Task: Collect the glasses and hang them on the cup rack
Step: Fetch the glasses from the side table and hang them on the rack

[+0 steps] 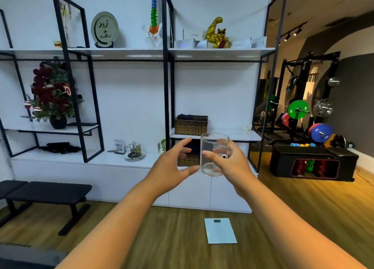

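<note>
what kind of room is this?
Probably a gym's front or lounge area: a squat rack with coloured weight plates on the right, a workout bench on the left, and display shelves with decor along the wall.

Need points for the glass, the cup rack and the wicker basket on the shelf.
glass [212, 147], head view, clear side wall below the rim.
cup rack [134, 150], head view, wire stand over its round tray.
wicker basket [191, 127], head view, woven front face.

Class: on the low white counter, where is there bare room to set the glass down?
Bare counter lies between the black bundle and the QR sign, and right of the cup rack up to the plant leaf. Around the rack's tray it is crowded.
</note>
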A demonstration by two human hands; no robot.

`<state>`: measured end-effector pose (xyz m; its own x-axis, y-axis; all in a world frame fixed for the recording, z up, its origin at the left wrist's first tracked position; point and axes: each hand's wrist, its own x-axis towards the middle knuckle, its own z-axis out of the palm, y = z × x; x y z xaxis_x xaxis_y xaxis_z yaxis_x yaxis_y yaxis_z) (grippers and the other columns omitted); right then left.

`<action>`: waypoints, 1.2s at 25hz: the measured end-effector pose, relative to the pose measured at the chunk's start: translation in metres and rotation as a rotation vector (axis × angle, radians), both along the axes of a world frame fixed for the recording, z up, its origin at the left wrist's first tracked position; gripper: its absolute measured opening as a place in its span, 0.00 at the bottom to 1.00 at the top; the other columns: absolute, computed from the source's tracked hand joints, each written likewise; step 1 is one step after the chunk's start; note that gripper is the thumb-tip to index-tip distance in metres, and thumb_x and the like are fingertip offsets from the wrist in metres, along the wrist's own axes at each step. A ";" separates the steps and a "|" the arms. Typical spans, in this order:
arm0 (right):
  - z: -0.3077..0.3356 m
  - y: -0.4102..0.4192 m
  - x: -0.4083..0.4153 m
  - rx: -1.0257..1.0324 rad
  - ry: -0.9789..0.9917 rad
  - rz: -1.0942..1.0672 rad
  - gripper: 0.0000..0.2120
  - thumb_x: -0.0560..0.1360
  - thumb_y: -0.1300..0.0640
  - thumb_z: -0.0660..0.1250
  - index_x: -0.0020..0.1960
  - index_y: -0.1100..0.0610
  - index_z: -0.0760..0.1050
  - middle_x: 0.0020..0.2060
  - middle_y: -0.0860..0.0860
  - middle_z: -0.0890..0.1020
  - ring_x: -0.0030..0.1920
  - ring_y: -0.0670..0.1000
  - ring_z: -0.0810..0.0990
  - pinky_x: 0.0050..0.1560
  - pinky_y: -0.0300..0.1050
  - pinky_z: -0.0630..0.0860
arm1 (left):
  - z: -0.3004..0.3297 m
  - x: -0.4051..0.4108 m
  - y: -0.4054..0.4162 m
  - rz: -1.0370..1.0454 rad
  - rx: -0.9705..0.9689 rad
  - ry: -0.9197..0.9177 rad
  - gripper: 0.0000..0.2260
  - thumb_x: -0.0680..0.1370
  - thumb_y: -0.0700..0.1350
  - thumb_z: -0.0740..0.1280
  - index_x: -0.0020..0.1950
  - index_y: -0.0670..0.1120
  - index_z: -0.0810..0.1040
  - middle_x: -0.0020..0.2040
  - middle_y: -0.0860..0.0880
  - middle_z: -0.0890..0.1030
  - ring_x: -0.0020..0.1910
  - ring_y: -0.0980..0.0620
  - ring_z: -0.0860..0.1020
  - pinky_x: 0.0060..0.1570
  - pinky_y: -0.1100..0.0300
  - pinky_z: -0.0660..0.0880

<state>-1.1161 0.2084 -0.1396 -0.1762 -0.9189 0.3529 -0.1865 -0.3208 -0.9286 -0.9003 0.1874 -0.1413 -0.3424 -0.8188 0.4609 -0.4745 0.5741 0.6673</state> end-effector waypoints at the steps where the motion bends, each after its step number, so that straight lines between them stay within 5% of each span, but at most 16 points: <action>1: -0.003 -0.016 -0.001 -0.001 0.015 0.005 0.30 0.68 0.40 0.82 0.65 0.38 0.73 0.57 0.46 0.82 0.55 0.45 0.82 0.43 0.39 0.82 | -0.004 -0.001 -0.017 -0.005 -0.005 -0.024 0.38 0.74 0.59 0.77 0.79 0.68 0.60 0.66 0.63 0.78 0.65 0.65 0.76 0.61 0.64 0.70; 7: -0.004 -0.123 0.009 -0.008 0.046 -0.053 0.32 0.68 0.40 0.82 0.68 0.40 0.72 0.58 0.46 0.82 0.58 0.46 0.82 0.54 0.48 0.84 | -0.003 0.008 -0.136 -0.053 0.021 -0.049 0.40 0.72 0.59 0.79 0.79 0.68 0.62 0.65 0.64 0.78 0.64 0.66 0.76 0.66 0.57 0.75; 17: -0.028 -0.291 0.045 0.010 -0.024 -0.034 0.25 0.66 0.41 0.83 0.58 0.34 0.75 0.56 0.44 0.83 0.58 0.47 0.83 0.58 0.55 0.84 | -0.023 0.038 -0.299 -0.069 0.069 -0.010 0.30 0.80 0.48 0.74 0.79 0.60 0.67 0.65 0.61 0.79 0.62 0.66 0.77 0.58 0.70 0.72; 21: -0.038 -0.354 0.042 0.023 0.009 0.015 0.36 0.62 0.37 0.82 0.66 0.40 0.74 0.57 0.44 0.82 0.59 0.45 0.82 0.56 0.48 0.82 | -0.019 0.036 -0.357 -0.017 0.121 0.090 0.20 0.87 0.45 0.62 0.78 0.59 0.71 0.65 0.58 0.80 0.61 0.65 0.78 0.57 0.70 0.74; 23: -0.042 -0.391 0.035 0.013 0.049 0.040 0.33 0.63 0.37 0.82 0.64 0.38 0.74 0.57 0.43 0.82 0.57 0.42 0.82 0.52 0.43 0.79 | -0.020 0.026 -0.387 0.002 0.120 0.133 0.17 0.88 0.49 0.59 0.76 0.60 0.72 0.65 0.59 0.81 0.64 0.64 0.77 0.64 0.67 0.72; 26: -0.047 -0.449 0.022 0.021 0.054 0.114 0.28 0.64 0.40 0.82 0.59 0.35 0.74 0.52 0.40 0.84 0.53 0.37 0.82 0.49 0.40 0.77 | -0.018 0.004 -0.433 0.046 0.101 0.167 0.15 0.88 0.54 0.56 0.73 0.62 0.75 0.64 0.63 0.82 0.65 0.64 0.77 0.60 0.74 0.69; 30: -0.050 -0.524 0.004 0.047 0.057 0.198 0.27 0.62 0.38 0.82 0.57 0.31 0.74 0.50 0.30 0.82 0.52 0.33 0.81 0.49 0.41 0.77 | -0.014 -0.023 -0.496 0.116 0.107 0.139 0.17 0.87 0.58 0.58 0.75 0.62 0.72 0.66 0.63 0.80 0.66 0.66 0.76 0.64 0.66 0.70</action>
